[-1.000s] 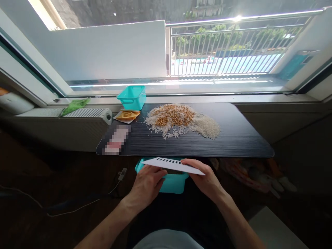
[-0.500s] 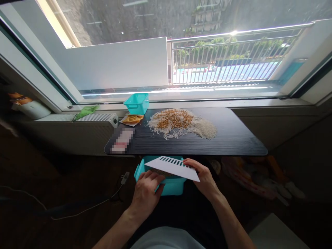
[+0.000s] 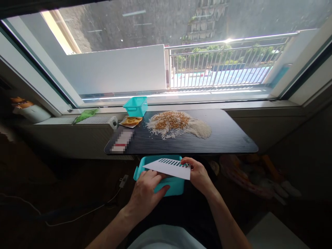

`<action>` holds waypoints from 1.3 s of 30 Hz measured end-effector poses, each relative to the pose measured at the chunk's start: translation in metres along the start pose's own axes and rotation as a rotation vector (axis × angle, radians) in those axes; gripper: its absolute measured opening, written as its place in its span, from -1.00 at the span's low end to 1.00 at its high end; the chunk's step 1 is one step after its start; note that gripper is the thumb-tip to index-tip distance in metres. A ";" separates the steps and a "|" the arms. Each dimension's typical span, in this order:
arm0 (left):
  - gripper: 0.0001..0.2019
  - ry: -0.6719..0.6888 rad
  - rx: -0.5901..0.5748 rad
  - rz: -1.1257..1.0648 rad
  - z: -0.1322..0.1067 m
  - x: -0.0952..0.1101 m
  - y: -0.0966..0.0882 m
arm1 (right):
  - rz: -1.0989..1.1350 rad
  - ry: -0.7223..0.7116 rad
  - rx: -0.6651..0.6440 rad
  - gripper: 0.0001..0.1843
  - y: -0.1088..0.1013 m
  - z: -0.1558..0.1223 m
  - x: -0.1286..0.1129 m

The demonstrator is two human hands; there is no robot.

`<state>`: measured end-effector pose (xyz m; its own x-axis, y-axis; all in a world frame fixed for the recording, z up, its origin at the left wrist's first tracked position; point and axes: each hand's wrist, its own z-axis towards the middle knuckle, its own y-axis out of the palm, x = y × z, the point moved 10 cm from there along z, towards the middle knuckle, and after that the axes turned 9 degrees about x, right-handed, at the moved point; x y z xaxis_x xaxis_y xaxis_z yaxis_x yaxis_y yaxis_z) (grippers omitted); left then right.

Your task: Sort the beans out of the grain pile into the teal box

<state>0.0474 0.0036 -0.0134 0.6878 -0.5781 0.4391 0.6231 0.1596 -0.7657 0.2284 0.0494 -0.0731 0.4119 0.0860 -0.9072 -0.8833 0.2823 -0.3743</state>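
A white slotted card (image 3: 168, 167) lies over a teal plastic bin (image 3: 171, 185) that sits on my lap below the table edge. My right hand (image 3: 198, 174) pinches the card's right end. My left hand (image 3: 146, 192) curls over the bin's near left rim, with its fingers under the card's left corner. On the black tabletop (image 3: 228, 138) lies a spread pile of white rice mixed with yellow kernels (image 3: 176, 123).
A second teal bin (image 3: 135, 105) stands at the table's back left, beside an orange packet (image 3: 131, 120). A blurred pink-and-white item (image 3: 121, 141) lies near the left front edge. A radiator (image 3: 77, 121) with a green cloth (image 3: 85, 114) is to the left. A cable (image 3: 77, 214) runs across the dark floor.
The view has tilted up and pulled back a little. The card has slid slightly left over the bin, and my left hand has closed further onto the bin's rim.
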 end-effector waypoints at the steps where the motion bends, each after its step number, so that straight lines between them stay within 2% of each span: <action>1: -0.82 -0.073 0.028 -0.054 -0.001 -0.011 -0.007 | -0.006 0.006 0.001 -0.77 0.000 0.000 0.001; 3: -0.82 -0.319 0.137 -0.109 -0.006 -0.049 -0.022 | -0.011 0.006 0.005 -0.77 -0.001 0.000 0.002; 6: -0.62 -0.535 0.219 -0.071 -0.017 -0.095 -0.034 | -0.023 -0.023 -0.002 -0.77 0.000 -0.001 -0.003; 8: -0.44 -0.674 0.159 -0.094 -0.023 -0.119 -0.028 | -0.040 -0.032 -0.019 -0.78 0.003 -0.002 -0.006; 11: -0.46 -0.822 -0.023 -0.212 -0.029 -0.136 -0.007 | -0.053 -0.016 -0.031 -0.79 0.004 -0.003 -0.008; 13: -0.49 -0.891 -0.117 -0.281 -0.031 -0.140 0.005 | -0.043 -0.010 -0.033 -0.79 0.004 -0.004 -0.009; 15: -0.51 -0.948 -0.152 -0.318 -0.033 -0.143 0.011 | -0.037 -0.019 -0.032 -0.78 0.003 -0.005 -0.010; 17: -0.48 -0.993 -0.143 -0.341 -0.034 -0.146 0.014 | -0.047 -0.028 -0.032 -0.77 0.002 -0.007 -0.010; 21: -0.20 -1.062 -0.078 -0.402 -0.038 -0.151 0.016 | -0.093 -0.027 -0.044 -0.77 0.000 -0.008 -0.012; 23: -0.15 -1.097 -0.079 -0.470 -0.039 -0.151 0.020 | -0.127 -0.025 -0.060 -0.77 -0.001 -0.008 -0.016; 27: -0.39 -1.128 -0.135 -0.645 -0.038 -0.144 0.035 | -0.232 -0.049 -0.119 -0.77 0.000 -0.004 -0.027; 31: -0.46 -1.127 -0.138 -0.745 -0.035 -0.140 0.038 | -0.263 -0.244 -0.105 -0.79 -0.009 -0.003 -0.051; 33: -0.45 -1.133 -0.150 -0.783 -0.034 -0.138 0.038 | -0.203 -0.299 -0.060 -0.80 -0.022 -0.004 -0.060; 35: -0.43 -1.144 -0.167 -0.816 -0.034 -0.137 0.039 | -0.137 -0.277 0.041 -0.81 -0.041 -0.001 -0.061; 39: -0.36 -1.191 -0.181 -0.915 -0.035 -0.134 0.040 | -0.027 -0.141 0.388 -0.85 -0.085 0.021 -0.048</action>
<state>-0.0326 0.0594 -0.1188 0.0465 0.5599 0.8273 0.9989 -0.0341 -0.0331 0.2881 0.0413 0.0057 0.4841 0.1963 -0.8527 -0.7328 0.6235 -0.2725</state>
